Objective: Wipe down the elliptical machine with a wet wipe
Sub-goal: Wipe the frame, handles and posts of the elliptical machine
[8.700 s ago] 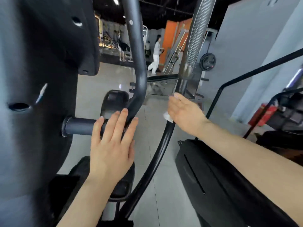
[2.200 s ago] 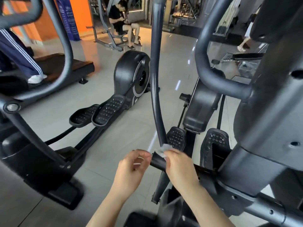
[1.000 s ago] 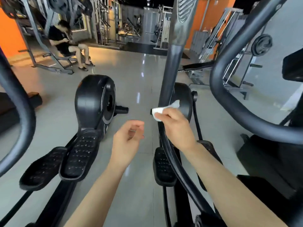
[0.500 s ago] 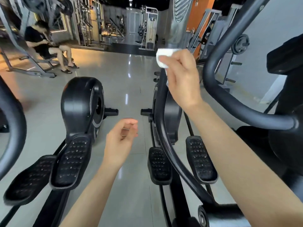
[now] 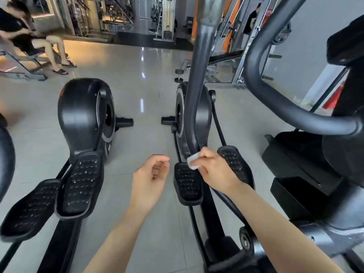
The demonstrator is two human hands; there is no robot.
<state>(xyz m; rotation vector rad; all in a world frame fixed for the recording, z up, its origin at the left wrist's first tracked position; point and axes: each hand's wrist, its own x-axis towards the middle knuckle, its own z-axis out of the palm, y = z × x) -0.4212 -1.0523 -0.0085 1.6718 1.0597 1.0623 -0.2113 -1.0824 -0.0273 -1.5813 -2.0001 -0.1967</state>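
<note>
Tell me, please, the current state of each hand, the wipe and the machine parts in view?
Right hand: grip closed on the wipe, pressed against the arm bar.
Small white wet wipe: folded, pinched in the fingers, touching the bar.
Tall dark grey swing-arm bar: upright, being wiped low down.
Left hand: loosely curled, holding nothing, off the machine.
Black studded foot pedal: unoccupied, beside the bar.

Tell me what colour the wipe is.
White; the head view shows the wipe pinched in the right hand.

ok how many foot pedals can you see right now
4. Two on the neighbouring machine at left: outer pedal and inner pedal. Two on the machine being wiped: left pedal and right pedal, partly behind the right hand.
</note>
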